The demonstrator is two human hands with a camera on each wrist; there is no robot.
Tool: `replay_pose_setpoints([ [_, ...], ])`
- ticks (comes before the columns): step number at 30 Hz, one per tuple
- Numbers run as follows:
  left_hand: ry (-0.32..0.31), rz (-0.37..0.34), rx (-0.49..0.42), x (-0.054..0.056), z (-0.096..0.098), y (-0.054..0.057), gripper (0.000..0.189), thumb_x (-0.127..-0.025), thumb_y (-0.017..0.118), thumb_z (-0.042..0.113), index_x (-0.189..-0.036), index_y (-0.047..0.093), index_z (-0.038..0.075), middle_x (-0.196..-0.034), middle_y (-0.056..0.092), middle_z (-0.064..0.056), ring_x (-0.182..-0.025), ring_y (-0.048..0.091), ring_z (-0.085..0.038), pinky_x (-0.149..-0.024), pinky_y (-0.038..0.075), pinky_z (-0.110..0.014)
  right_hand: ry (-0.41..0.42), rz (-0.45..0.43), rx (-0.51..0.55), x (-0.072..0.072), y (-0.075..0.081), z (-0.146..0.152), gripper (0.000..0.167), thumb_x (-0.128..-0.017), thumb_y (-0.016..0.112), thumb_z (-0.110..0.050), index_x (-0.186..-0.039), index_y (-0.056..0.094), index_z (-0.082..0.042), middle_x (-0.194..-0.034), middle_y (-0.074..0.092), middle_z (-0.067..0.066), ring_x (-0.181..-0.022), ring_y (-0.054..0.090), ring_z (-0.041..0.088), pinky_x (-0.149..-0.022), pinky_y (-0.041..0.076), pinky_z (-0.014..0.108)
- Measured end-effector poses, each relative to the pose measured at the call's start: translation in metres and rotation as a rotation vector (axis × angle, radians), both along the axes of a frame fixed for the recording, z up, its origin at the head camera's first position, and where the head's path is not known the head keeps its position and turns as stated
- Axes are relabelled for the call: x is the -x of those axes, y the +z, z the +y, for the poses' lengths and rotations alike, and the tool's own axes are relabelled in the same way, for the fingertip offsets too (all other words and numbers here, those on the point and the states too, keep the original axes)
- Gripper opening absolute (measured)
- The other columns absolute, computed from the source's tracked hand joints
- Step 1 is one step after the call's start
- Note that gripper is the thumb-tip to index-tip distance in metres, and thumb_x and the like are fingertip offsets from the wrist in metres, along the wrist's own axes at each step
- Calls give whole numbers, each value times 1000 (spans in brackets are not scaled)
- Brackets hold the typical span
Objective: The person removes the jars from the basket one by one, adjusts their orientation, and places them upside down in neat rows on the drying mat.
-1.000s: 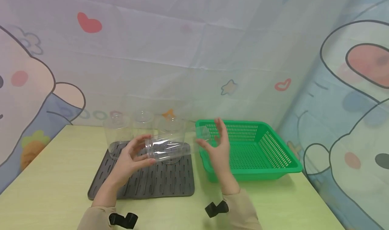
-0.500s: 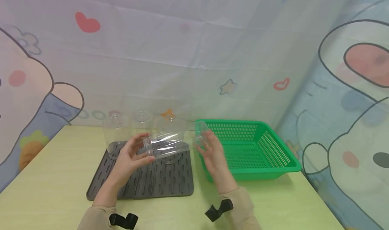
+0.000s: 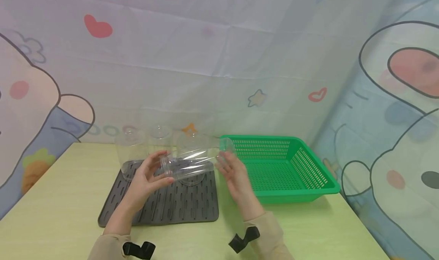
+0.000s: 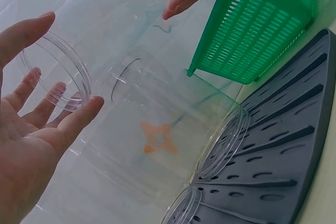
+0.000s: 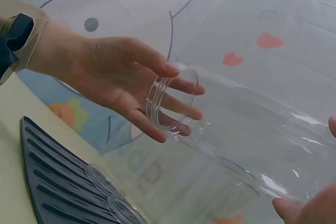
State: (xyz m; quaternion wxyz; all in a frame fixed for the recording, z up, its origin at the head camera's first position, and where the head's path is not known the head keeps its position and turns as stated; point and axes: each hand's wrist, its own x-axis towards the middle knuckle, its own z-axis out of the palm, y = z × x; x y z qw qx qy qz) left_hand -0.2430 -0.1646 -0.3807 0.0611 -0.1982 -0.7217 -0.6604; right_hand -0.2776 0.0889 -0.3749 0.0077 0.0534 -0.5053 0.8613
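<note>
A clear plastic jar (image 3: pixel 192 166) lies nearly level in the air above the dark grey ridged mat (image 3: pixel 164 210), its far end tipped slightly up to the right. My left hand (image 3: pixel 145 180) grips the threaded neck, thumb on one side and fingers round the other, as the left wrist view shows too. At the opposite end, my right hand (image 3: pixel 236 176) holds the base from below. In the right wrist view its thumb (image 5: pixel 287 208) and one fingertip lie on either side of the jar. Its other fingers are partly hidden there.
Three more clear jars, among them one at the left (image 3: pixel 130 153), stand at the mat's back edge. A green slotted basket (image 3: pixel 288 194) sits right of the mat. A printed cloth (image 3: pixel 205 61) hangs behind the pale table (image 3: pixel 55 199).
My right hand has moved left and closed in from beside the jar's base to hold it. The jar's base end has risen a little. My left hand keeps its grip on the neck.
</note>
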Motion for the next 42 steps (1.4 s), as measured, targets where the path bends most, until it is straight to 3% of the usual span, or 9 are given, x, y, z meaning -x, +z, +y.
replay_pose_setpoints([
  [4, 1, 2, 17, 0, -1, -1, 73, -87, 69, 2, -149, 29, 2, -156, 28, -19, -146, 24, -39, -104, 49, -28, -25, -6, 20, -1, -1, -2, 67, -90, 66, -22, -146, 37, 3, -145, 44, 24, -126, 53, 29, -107, 48, 34],
  [10, -6, -6, 51, 0, -3, -2, 76, -87, 71, 4, -150, 28, 3, -157, 28, -17, -147, 22, -40, -113, 32, -61, -65, -2, 69, -1, 0, -2, 23, -88, 67, -14, -110, 61, -7, -110, 66, 4, -102, 66, 15, -92, 56, 26],
  [13, -8, -23, 77, 0, -7, -2, 78, -87, 72, 7, -151, 29, 5, -158, 28, -16, -147, 21, -42, -114, 28, -64, -56, 8, 41, -1, 3, -2, 28, -89, 65, -12, -116, 59, -5, -108, 64, 1, -105, 64, 16, -98, 54, 30],
  [18, -9, -24, 125, -3, -17, 2, 78, -88, 73, 11, -152, 28, 5, -157, 30, -15, -146, 23, -41, -114, 33, -57, -23, 52, -55, -3, 7, -3, 64, -90, 58, -12, -146, 34, 6, -144, 46, 21, -134, 47, 32, -113, 41, 39],
  [23, 27, 34, 97, -5, -28, 3, 66, -93, 66, 9, -150, 32, 8, -151, 42, -2, -138, 41, -13, -103, 46, -20, -14, 98, -93, -5, 12, -8, 71, -88, 59, -11, -150, 28, 4, -152, 36, 24, -139, 41, 35, -117, 36, 44],
  [27, 138, 104, -58, -4, -36, 1, 52, -95, 61, 1, -143, 42, 6, -135, 54, 13, -120, 52, 4, -93, 46, -9, -23, 145, -130, -7, 18, -15, 79, -86, 71, -20, -150, 30, 2, -151, 39, 23, -138, 43, 35, -114, 40, 40],
  [33, 393, 101, -324, 0, -42, -1, 35, -92, 59, -8, -126, 55, 0, -111, 66, 14, -105, 62, -2, -88, 49, -13, 0, 206, -227, -11, 26, -35, 88, -80, 79, -27, -151, 32, -4, -151, 40, 19, -140, 39, 37, -114, 40, 44],
  [36, 483, 62, -378, 1, -47, -3, 32, -91, 59, -11, -122, 58, 0, -104, 68, 13, -100, 63, -3, -84, 50, -13, 23, 217, -266, -13, 28, -48, 86, -81, 80, -24, -151, 34, -8, -152, 40, 15, -140, 40, 35, -110, 44, 45],
  [42, 566, -9, -407, 2, -61, -14, 31, -91, 60, -8, -119, 60, 5, -102, 68, 14, -99, 63, -1, -84, 49, -11, 25, 264, -378, -13, 28, -77, 86, -77, 84, -22, -149, 38, -10, -150, 45, 8, -139, 42, 26, -113, 39, 47],
])
